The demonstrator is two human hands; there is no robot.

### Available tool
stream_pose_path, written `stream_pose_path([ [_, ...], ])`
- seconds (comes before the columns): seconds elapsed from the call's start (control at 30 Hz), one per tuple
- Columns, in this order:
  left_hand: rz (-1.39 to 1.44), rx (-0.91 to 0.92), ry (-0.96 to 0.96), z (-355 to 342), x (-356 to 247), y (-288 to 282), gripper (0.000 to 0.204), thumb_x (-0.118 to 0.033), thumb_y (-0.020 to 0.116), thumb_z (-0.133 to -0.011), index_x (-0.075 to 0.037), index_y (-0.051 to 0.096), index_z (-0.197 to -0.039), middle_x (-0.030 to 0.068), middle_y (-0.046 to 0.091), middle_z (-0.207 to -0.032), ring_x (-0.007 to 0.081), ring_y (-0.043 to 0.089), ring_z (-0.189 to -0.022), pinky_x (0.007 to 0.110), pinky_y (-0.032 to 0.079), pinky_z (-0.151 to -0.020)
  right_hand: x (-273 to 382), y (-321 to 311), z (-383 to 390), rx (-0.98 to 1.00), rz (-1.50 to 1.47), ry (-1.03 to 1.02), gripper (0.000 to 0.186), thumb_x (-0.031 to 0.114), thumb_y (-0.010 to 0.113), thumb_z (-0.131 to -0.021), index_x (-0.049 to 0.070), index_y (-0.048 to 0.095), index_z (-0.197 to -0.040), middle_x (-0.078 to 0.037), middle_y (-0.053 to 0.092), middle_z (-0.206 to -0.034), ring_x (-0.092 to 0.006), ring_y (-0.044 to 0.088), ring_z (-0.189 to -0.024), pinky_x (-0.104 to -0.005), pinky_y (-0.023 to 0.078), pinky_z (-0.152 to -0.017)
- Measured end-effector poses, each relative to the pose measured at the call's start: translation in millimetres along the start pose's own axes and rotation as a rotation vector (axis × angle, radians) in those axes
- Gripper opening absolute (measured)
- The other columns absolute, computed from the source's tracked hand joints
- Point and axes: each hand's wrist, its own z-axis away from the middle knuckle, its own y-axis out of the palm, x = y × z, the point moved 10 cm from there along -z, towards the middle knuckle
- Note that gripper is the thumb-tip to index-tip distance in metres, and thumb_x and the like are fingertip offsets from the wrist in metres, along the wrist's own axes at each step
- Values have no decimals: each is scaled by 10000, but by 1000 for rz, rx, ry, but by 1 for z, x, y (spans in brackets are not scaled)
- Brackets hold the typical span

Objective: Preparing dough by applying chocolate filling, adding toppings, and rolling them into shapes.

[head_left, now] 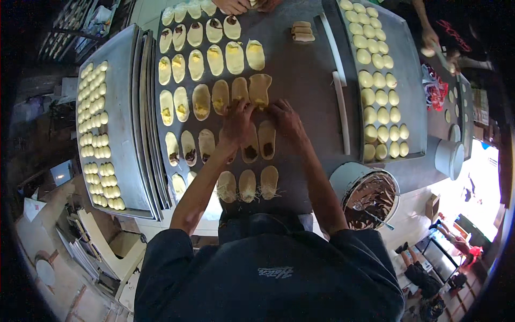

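Observation:
Rows of flattened dough ovals cover the dark worktable (306,129). At the right end of the middle row, a dough oval (260,83) has yellow filling (260,103) near its near end. My left hand (238,123) and my right hand (288,120) sit on either side of that end, fingers bent and fingertips closed on its edges. Beside my left hand lies another oval with yellow filling (220,95). Just below my hands are ovals with dark brown filling (267,145), and nearer me ovals with pale shreds (247,185). My left forearm partly covers the lower rows.
A tray of dough balls (410,107) stands right, with two white rolling pins (341,110) beside it. Stacked trays (126,161) stand left. A white bucket (343,174) of brown paste is near my right elbow. Rolled dough (302,31) lies far off. Other people's hands (233,5) work across the table.

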Motion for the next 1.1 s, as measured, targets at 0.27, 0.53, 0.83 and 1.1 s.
stream_pose_path([
  [0.27,268,-43,-75,-35,33,6,409,-66,561,-789,-104,576,-1196,100,509,-1153,306,499,-1010,412,434,-838,-16,1,-39,-83,0,1,234,94,635,-801,86,674,-1031,-72,595,-964,-245,542,-882,-324,463,-759],
  [0.53,-21,116,104,-31,10,4,334,-148,571,-825,-95,575,-1155,111,512,-1105,327,469,-1050,435,426,-843,0,-11,-33,-61,66,-118,242,115,650,-793,69,671,-1030,-94,606,-1002,-257,528,-877,-343,455,-766],
  [0.83,90,65,53,-13,19,25,298,-206,574,-843,-88,585,-1116,128,494,-1115,344,474,-1039,461,419,-845,-34,17,-16,50,135,45,237,171,672,-809,45,663,-1010,-101,595,-996,-272,530,-855,-349,450,-752],
  [1.1,-54,-47,-72,-35,31,18,302,-211,599,-843,-73,614,-1111,142,483,-1097,340,496,-989,453,420,-839,-33,-13,-39,-147,-19,165,239,191,692,-799,42,662,-983,-106,565,-923,-265,524,-819,-353,452,-705],
])
